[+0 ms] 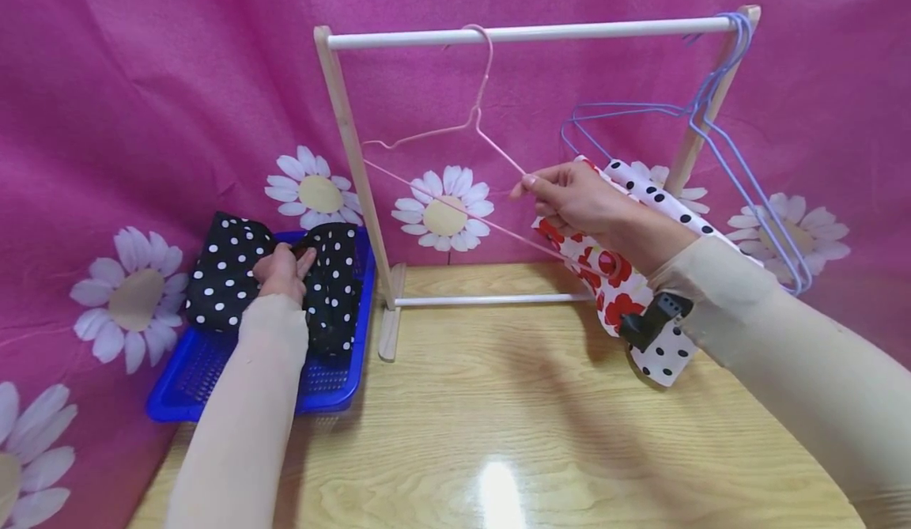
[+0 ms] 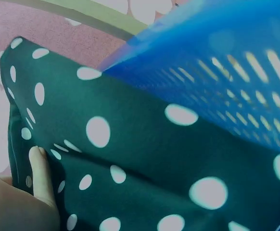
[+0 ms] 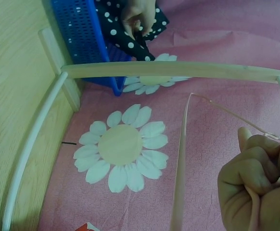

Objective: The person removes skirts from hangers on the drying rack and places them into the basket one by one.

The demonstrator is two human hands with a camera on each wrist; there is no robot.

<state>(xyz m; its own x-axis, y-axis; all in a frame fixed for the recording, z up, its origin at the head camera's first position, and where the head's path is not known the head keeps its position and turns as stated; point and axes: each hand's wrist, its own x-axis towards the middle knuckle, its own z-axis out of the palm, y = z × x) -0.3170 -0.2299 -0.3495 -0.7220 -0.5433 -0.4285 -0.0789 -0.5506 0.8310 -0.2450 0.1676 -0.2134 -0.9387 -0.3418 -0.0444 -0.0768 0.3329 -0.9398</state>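
Behind pale sleeves (image 1: 776, 355), above a wood-grained counter (image 1: 441, 402), black cloth with white dots (image 1: 330, 292) is held over a blue basket (image 1: 171, 412) by the left hand (image 1: 281, 272), its fingers and thumb drawn together on the gathered middle. The cloth is spread to both sides, its right lobe sloped down toward the viewer. From the left wrist, a finger (image 2: 43, 178) is seen laid against a fold, a detail lost from the head. By the right hand (image 1: 576, 197), one shoulder of a pink hanger (image 1: 478, 110) is pinched; from the right wrist, the other fingers are shown curled. The hanger is hooked over a white rail (image 1: 605, 30), its long axis slanted from upper left to lower right. Basket and hanger are separated by the rack's left post (image 1: 347, 134). At right, red-flowered cloth (image 1: 619, 311) and blue hangers (image 1: 701, 102) are seen, the cloth partly hidden by the right arm. Behind, a pink backdrop (image 1: 178, 62) is printed with daisies (image 1: 446, 214).
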